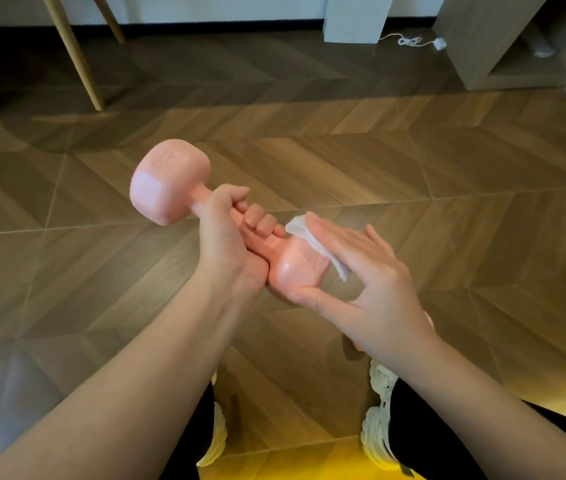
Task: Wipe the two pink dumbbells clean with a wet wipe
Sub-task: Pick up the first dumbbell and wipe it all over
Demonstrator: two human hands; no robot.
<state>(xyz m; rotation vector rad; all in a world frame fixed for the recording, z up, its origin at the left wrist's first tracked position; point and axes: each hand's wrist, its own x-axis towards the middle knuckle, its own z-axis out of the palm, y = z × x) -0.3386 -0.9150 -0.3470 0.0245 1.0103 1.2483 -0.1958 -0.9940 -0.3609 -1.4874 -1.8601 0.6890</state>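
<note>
The pink dumbbell (170, 181) is held in the air above the wooden floor (465, 216), tilted, with its far head at the left and higher than the near one. The left hand (226, 237) is clenched round the handle and carries the full weight. If moisture from wiping reaches the handle, this grasp may slip; the shoes (376, 427) appear to lie close below, so a drop could strike a foot or mark the floor. The near head (297, 271) lies under the wet wipe (300, 226). The right hand (375, 285) presses the wipe onto it with straight fingers, the thumb touching the lower side of the head. The wipe is pinned by pressure only, not gripped. A fast stroke could leave it bunched or let it slide off the rounded edge, so that part of the head is missed. Hard sideways pressure could also twist the handle within the left hand. A pink patch (429, 320) shows behind the right wrist; whether it is the second dumbbell cannot be told.
</note>
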